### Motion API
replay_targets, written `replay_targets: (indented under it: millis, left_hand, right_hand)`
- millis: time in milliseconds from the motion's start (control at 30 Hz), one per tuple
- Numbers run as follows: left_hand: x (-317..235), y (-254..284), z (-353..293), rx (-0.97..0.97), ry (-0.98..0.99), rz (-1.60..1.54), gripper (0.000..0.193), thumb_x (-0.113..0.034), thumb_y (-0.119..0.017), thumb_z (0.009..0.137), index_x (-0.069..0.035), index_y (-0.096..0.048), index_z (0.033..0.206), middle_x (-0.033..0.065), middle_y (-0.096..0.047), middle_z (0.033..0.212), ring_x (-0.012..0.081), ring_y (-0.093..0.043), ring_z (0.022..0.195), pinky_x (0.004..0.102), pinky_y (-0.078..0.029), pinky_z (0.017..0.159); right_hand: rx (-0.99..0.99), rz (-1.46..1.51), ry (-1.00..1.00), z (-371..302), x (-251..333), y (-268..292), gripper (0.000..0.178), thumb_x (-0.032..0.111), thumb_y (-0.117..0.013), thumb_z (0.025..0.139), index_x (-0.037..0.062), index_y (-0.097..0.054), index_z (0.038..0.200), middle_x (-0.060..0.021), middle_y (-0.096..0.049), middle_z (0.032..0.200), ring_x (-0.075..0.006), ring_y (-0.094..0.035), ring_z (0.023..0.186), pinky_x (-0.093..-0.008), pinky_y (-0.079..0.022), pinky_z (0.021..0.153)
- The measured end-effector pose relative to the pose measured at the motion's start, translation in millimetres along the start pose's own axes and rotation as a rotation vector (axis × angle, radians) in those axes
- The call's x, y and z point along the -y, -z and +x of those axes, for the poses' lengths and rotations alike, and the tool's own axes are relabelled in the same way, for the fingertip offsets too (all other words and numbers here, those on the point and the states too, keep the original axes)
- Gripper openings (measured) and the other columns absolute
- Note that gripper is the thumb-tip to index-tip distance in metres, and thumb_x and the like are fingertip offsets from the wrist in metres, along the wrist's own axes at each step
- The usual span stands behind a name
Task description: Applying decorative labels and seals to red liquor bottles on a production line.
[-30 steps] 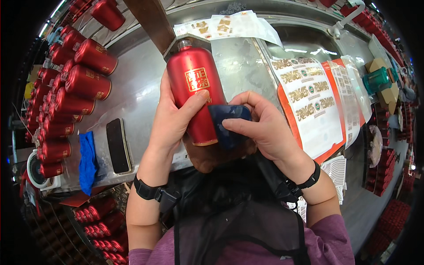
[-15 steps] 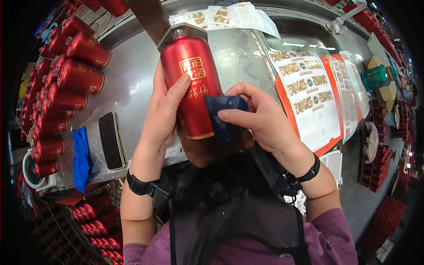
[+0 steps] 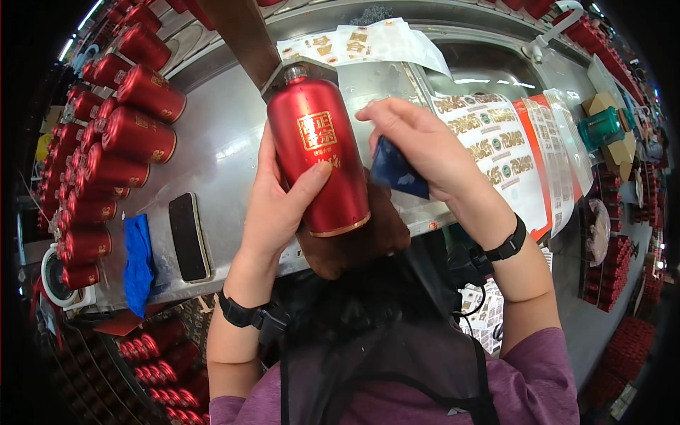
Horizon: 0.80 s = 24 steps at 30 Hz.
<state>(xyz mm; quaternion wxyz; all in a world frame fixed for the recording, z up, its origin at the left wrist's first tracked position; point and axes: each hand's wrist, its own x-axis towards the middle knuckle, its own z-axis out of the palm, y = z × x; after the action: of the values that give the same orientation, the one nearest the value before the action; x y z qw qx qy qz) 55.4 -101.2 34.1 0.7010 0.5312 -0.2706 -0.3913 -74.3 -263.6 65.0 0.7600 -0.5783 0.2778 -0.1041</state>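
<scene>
A shiny red bottle (image 3: pixel 319 191) with a gold square emblem and gold lettering lies tilted in front of me, its neck pointing away. My left hand (image 3: pixel 280 191) grips its left side, thumb across the front below the emblem. To the right of the bottle and apart from it, my right hand (image 3: pixel 418 145) holds a dark blue flat scraper (image 3: pixel 398 170) with the fingers curled round it. Under the bottle's base lies a brown cloth-like pad (image 3: pixel 354 248) at the counter's near edge.
Left on the metal counter (image 3: pixel 219 127) are a phone (image 3: pixel 189 237), a blue cloth (image 3: pixel 138 262) and several stacked red bottles (image 3: pixel 139 134). A brown post (image 3: pixel 244 35) stands beyond the bottle. Sheets of gold stickers (image 3: pixel 499 142) lie at right, near a sink (image 3: pixel 489 67).
My right hand has pulled the blue scraper off the bottle's lower right side, moving right and turning it. The left hand still holds the bottle, its thumb over part of the lettering.
</scene>
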Motion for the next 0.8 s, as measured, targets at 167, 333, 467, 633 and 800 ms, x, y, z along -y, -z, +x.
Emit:
replay_targets:
  millis: [167, 333, 467, 633, 800]
  left_hand:
    - [-3, -2, 0, -0.004, -0.01, 0.027, 0.078, -0.003, -0.069, 0.089, -0.004, -0.024, 0.153, 0.0103, -0.053, 0.136, 0.0166, -0.055, 0.122, 0.0328, -0.047, 0.104]
    - [-3, -4, -1, -0.025, -0.002, 0.005, 0.078, -0.004, -0.069, 0.089, -0.004, -0.024, 0.153, 0.0108, -0.053, 0.135, 0.017, -0.056, 0.121, 0.0333, -0.048, 0.103]
    - [-2, -4, -1, -0.027, -0.012, 0.001, 0.079, -0.005, -0.07, 0.089, -0.004, -0.024, 0.153, 0.0109, -0.053, 0.136, 0.0173, -0.056, 0.122, 0.0336, -0.048, 0.103]
    - [-1, -4, 0, -0.033, -0.011, -0.008, 0.081, -0.005, -0.07, 0.089, -0.005, -0.022, 0.155, 0.0111, -0.052, 0.137, 0.0174, -0.055, 0.123, 0.0339, -0.047, 0.104]
    - [0, -3, -1, -0.03, -0.016, -0.014, 0.082, -0.005, -0.07, 0.089, -0.005, -0.021, 0.155, 0.011, -0.052, 0.137, 0.0174, -0.055, 0.123, 0.0339, -0.047, 0.104]
  right_hand:
    - [0.056, -0.258, 0.088, 19, -3, -8, 0.047, 0.025, -0.073, 0.093, -0.0001, -0.054, 0.128, 0.0039, -0.061, 0.071, -0.0006, -0.055, 0.063, -0.0169, -0.043, 0.057]
    - [0.061, -0.282, 0.09, 21, -4, -9, 0.053, 0.022, -0.079, 0.088, -0.0005, -0.053, 0.128, 0.0058, -0.058, 0.067, 0.0002, -0.052, 0.062, -0.0174, -0.039, 0.054]
    - [0.048, -0.303, 0.09, 22, -5, -7, 0.053, 0.022, -0.079, 0.087, -0.0001, -0.053, 0.128, 0.0063, -0.057, 0.066, 0.0004, -0.049, 0.06, -0.0176, -0.037, 0.053]
    - [0.048, -0.303, 0.088, 22, -6, -7, 0.052, 0.022, -0.079, 0.088, 0.0007, -0.053, 0.128, 0.0067, -0.056, 0.066, 0.0006, -0.048, 0.06, -0.0176, -0.037, 0.053]
    - [0.078, -0.264, 0.137, 20, -7, -6, 0.052, 0.023, -0.078, 0.089, 0.0015, -0.053, 0.129, 0.0076, -0.056, 0.067, 0.0007, -0.049, 0.061, -0.0171, -0.037, 0.054]
